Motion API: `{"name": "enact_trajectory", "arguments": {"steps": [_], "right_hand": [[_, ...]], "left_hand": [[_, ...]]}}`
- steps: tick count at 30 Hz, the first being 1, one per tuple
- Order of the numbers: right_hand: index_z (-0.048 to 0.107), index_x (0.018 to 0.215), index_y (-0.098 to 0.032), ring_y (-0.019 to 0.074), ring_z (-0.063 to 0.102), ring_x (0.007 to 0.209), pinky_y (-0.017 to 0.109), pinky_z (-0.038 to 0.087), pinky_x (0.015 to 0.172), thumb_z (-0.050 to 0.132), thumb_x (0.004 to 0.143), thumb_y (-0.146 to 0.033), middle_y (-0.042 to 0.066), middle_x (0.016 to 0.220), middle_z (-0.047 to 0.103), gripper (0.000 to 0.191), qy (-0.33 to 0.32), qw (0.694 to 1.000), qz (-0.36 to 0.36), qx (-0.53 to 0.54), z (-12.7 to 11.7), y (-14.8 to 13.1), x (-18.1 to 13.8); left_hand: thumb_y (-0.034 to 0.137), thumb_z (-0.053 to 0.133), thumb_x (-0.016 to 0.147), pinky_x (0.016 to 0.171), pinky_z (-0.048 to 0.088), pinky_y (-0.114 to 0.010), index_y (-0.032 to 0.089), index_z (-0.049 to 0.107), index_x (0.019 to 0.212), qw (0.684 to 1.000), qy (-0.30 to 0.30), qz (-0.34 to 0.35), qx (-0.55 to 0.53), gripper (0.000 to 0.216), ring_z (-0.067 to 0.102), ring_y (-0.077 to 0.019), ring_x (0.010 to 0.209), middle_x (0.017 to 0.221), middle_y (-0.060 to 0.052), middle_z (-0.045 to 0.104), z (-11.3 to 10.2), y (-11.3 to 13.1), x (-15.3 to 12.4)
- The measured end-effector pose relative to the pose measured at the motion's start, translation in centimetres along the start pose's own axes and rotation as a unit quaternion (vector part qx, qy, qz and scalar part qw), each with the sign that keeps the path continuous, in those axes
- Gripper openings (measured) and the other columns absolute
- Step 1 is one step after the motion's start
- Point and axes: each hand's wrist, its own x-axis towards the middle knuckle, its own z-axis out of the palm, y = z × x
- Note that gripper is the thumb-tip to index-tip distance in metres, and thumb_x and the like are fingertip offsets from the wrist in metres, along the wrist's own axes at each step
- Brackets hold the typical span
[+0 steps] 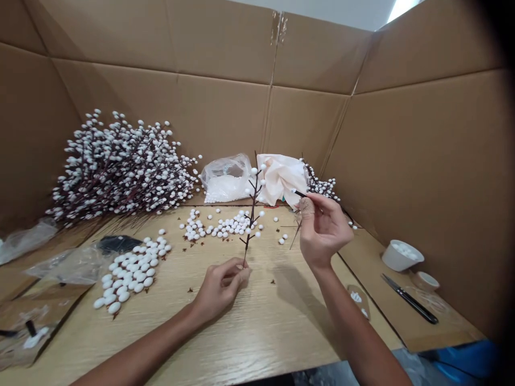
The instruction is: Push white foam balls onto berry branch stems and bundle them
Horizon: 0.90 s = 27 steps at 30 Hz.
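Note:
Upright in the middle is a thin dark artificial berry branch (pixel 252 212), with white berries on some of its twigs and bare tips on others. My left hand (pixel 225 281) pinches its lower stem just above the table. Raised to the right of the branch, my right hand (pixel 324 228) is closed on a short black stick with a white tip (pixel 299 193), which points left toward the branch without touching it. Loose white berries (pixel 231 226) lie behind the branch. A larger group of white oval berries (pixel 131 273) spreads over the table to the left.
A big heap of finished berry branches (pixel 129 166) fills the back left. Behind stand a clear bag of white beads (pixel 227 179) and a crumpled pale bag (pixel 284 177). At right are a white cup (pixel 402 254), a tape roll (pixel 425 280) and black-handled scissors (pixel 410 300). Cardboard walls (pixel 221 102) enclose the table.

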Motion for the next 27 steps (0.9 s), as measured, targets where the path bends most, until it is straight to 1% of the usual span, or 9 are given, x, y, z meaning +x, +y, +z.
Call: {"name": "enact_trajectory", "arguments": {"steps": [3,6,9,12,20,24,27], "right_hand": [[0.066,0.094,-0.023,0.016,0.064,0.077,0.033,0.055,0.069,0.061,0.081,-0.013,0.004,0.085,0.065,0.017,-0.007,0.998,-0.046,-0.037,-0.4,-0.7,0.15],[0.065,0.097,-0.026,0.0165,0.064,0.08,0.034,0.055,0.071,0.061,0.08,-0.008,0.002,0.085,0.065,0.025,-0.014,0.996,-0.082,-0.034,-0.6,-1.05,0.2],[0.064,0.102,-0.029,0.0171,0.064,0.085,0.034,0.055,0.074,0.06,0.079,-0.004,0.001,0.087,0.066,0.034,-0.032,0.993,-0.108,-0.033,-0.69,-1.22,0.23],[0.063,0.102,-0.029,0.0176,0.064,0.086,0.034,0.056,0.075,0.059,0.079,-0.004,0.001,0.088,0.066,0.035,-0.042,0.991,-0.115,-0.052,-0.78,-1.22,0.27],[0.061,0.099,-0.028,0.0183,0.065,0.086,0.035,0.058,0.073,0.058,0.082,-0.01,0.003,0.091,0.066,0.025,-0.061,0.984,-0.119,-0.12,-0.95,-0.76,0.12],[0.062,0.099,-0.027,0.0173,0.065,0.085,0.035,0.057,0.075,0.058,0.081,-0.008,0.002,0.089,0.066,0.026,-0.067,0.987,-0.113,-0.097,-0.86,-0.83,0.14],[0.063,0.097,-0.026,0.0171,0.065,0.085,0.034,0.057,0.075,0.058,0.081,-0.007,0.002,0.087,0.066,0.026,-0.053,0.99,-0.106,-0.076,-0.8,-0.91,0.24]], "left_hand": [[0.03,0.052,0.086,0.063,0.049,-0.022,0.017,0.061,0.087,0.999,-0.005,0.024,0.026,0.017,0.061,-0.0145,0.068,0.073,-0.003,0.065,0.04,0.11,-0.04],[0.028,0.05,0.086,0.065,0.052,-0.023,0.016,0.063,0.088,0.998,-0.01,0.039,0.044,0.017,0.064,-0.016,0.072,0.081,-0.005,0.068,0.07,0.05,-0.06],[0.026,0.049,0.086,0.066,0.053,-0.024,0.016,0.064,0.087,0.996,-0.019,0.052,0.069,0.018,0.065,-0.0163,0.074,0.083,-0.006,0.069,0.08,-0.14,-0.02],[0.026,0.049,0.086,0.066,0.053,-0.024,0.016,0.065,0.087,0.995,-0.022,0.059,0.082,0.019,0.065,-0.016,0.072,0.082,-0.006,0.07,0.1,-0.22,0.01],[0.027,0.05,0.086,0.066,0.056,-0.024,0.014,0.067,0.086,0.995,-0.023,0.062,0.08,0.021,0.068,-0.0168,0.075,0.083,-0.008,0.071,0.19,0.47,0.04],[0.026,0.05,0.085,0.067,0.057,-0.024,0.013,0.067,0.087,0.995,-0.018,0.064,0.081,0.022,0.069,-0.0174,0.075,0.085,-0.009,0.072,0.29,0.39,0.02],[0.026,0.051,0.085,0.067,0.057,-0.024,0.013,0.068,0.087,0.993,-0.01,0.074,0.087,0.022,0.069,-0.0181,0.077,0.087,-0.009,0.073,0.27,0.25,0.0]]}}
